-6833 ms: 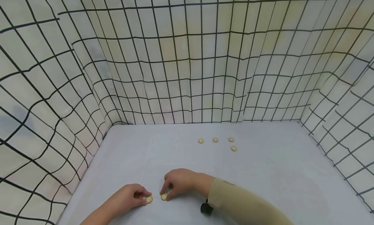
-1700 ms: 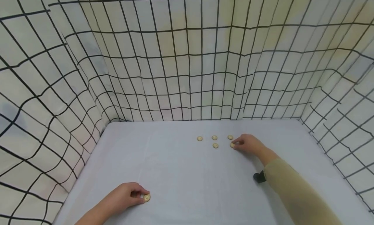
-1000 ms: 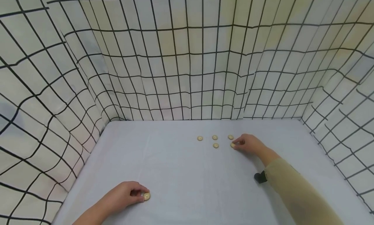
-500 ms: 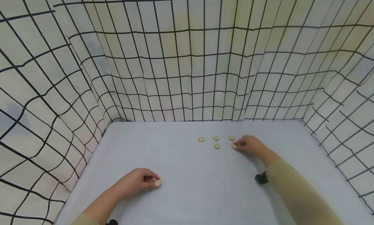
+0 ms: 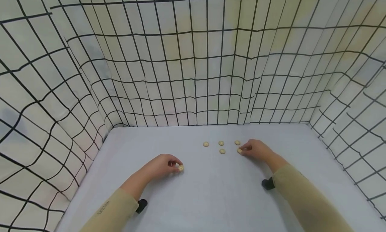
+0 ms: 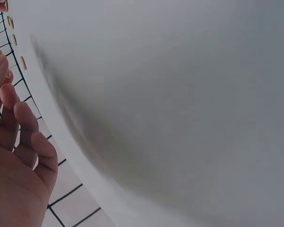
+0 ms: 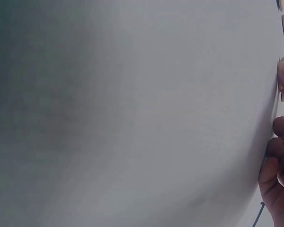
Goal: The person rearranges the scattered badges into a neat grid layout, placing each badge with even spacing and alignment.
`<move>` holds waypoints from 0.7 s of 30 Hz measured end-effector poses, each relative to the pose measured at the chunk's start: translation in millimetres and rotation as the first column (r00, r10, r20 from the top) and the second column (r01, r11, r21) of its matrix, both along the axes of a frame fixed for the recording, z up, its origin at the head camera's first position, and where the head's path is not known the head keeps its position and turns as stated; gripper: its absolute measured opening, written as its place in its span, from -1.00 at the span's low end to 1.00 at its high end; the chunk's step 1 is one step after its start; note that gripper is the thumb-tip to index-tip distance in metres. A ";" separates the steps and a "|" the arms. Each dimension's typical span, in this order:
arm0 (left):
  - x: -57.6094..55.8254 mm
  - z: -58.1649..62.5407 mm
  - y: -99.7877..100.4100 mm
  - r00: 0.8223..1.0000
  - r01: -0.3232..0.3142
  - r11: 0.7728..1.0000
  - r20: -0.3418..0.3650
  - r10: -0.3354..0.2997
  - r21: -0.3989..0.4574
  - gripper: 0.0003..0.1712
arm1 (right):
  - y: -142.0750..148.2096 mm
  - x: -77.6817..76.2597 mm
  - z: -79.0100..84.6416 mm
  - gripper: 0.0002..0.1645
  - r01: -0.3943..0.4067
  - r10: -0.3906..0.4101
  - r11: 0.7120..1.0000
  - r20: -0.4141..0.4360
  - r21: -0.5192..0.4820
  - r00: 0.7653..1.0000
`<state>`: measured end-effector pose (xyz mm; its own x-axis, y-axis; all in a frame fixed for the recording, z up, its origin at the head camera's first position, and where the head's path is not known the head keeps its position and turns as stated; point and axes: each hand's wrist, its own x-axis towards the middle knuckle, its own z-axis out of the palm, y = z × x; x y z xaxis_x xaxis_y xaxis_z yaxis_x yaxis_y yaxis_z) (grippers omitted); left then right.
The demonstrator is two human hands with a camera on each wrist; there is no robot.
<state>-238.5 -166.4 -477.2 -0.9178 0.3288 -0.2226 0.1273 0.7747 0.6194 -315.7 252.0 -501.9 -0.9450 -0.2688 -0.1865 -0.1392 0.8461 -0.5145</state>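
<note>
My left hand (image 5: 163,165) pinches a round pale-yellow button (image 5: 181,168) between thumb and fingertips, above the white table left of centre. In the left wrist view the left hand (image 6: 19,137) shows its curled fingers, with the button mostly hidden. My right hand (image 5: 257,149) pinches another button (image 5: 239,151) at the right end of the front row, on the table. Left of it lies a loose button (image 5: 222,151). Behind, a row holds a left button (image 5: 206,144), a middle button (image 5: 221,143) and a right button (image 5: 237,142). The right wrist view shows the right hand (image 7: 279,175) at its edge.
A white cloth covers the table (image 5: 205,198). Walls of white fabric with a black grid (image 5: 181,74) enclose its back and sides. Each wrist bears a small black device, one under the left sleeve (image 5: 111,212) and one under the right sleeve (image 5: 304,195).
Over the last second my left hand has carried its button forward and right, from the near left of the table. My right hand stays at its button. Earlier, a button joined the front row.
</note>
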 end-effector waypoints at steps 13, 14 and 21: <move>-51.5 -13.1 56.4 1.000 0.008 1.000 -0.026 -0.007 0.024 -0.82 | 0.7 -2.5 -1.6 -0.68 0.026 -0.025 1.000 0.018 -0.015 1.000; -53.8 -15.1 59.3 1.000 0.002 1.000 -0.026 -0.001 0.021 -0.82 | 1.1 -2.8 -2.4 -0.68 0.024 -0.024 1.000 0.016 -0.018 1.000; -67.2 -19.4 74.8 0.999 -0.050 0.999 -0.008 0.050 0.006 -0.78 | 1.9 -3.1 -4.6 -0.68 0.014 -0.014 1.000 -0.003 -0.023 1.000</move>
<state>-305.7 -91.6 -496.6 -0.9350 0.2837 -0.2129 0.0939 0.7768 0.6227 -318.8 253.9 -506.5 -0.9492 -0.2600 -0.1772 -0.1296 0.8362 -0.5329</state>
